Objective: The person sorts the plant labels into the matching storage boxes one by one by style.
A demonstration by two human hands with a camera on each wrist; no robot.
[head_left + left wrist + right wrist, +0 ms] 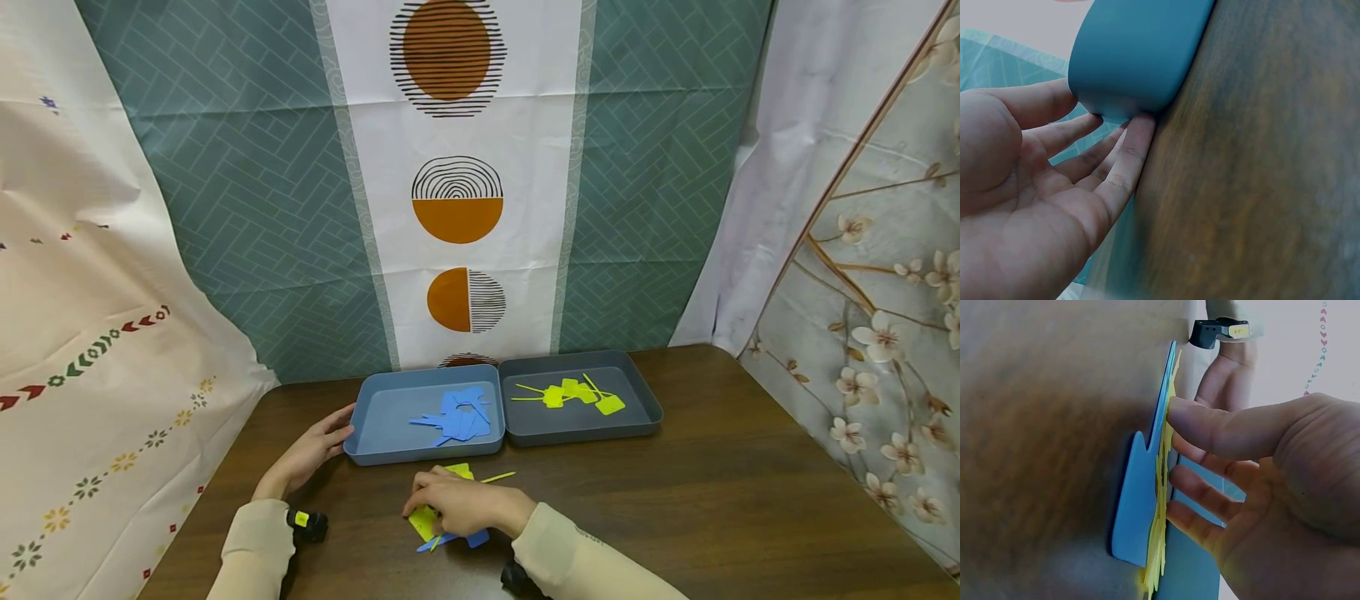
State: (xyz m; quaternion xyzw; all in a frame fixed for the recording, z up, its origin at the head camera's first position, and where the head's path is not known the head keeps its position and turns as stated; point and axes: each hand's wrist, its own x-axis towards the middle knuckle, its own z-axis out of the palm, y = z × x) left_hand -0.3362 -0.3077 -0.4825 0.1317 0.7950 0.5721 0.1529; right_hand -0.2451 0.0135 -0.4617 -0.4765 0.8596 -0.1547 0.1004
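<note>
Our right hand (461,502) touches yellow pieces (422,522) on the counter (712,517), grip unclear to us; beneath, a blue piece (1133,512) lies long-axis sideways, handle (1167,381) pointing left. Our left hand (311,454), fingers extended, touches a tray (390,400).

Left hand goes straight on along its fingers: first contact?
Blue tray, at its left side wall. The fingertips of the left hand look to be against it, so likely no gap to cross, though exact contact is hard to judge.

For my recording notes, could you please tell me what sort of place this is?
Probably an indoor tabletop workspace: a brown table, a blue tray on it, and a green patterned cloth hanging behind.
</note>
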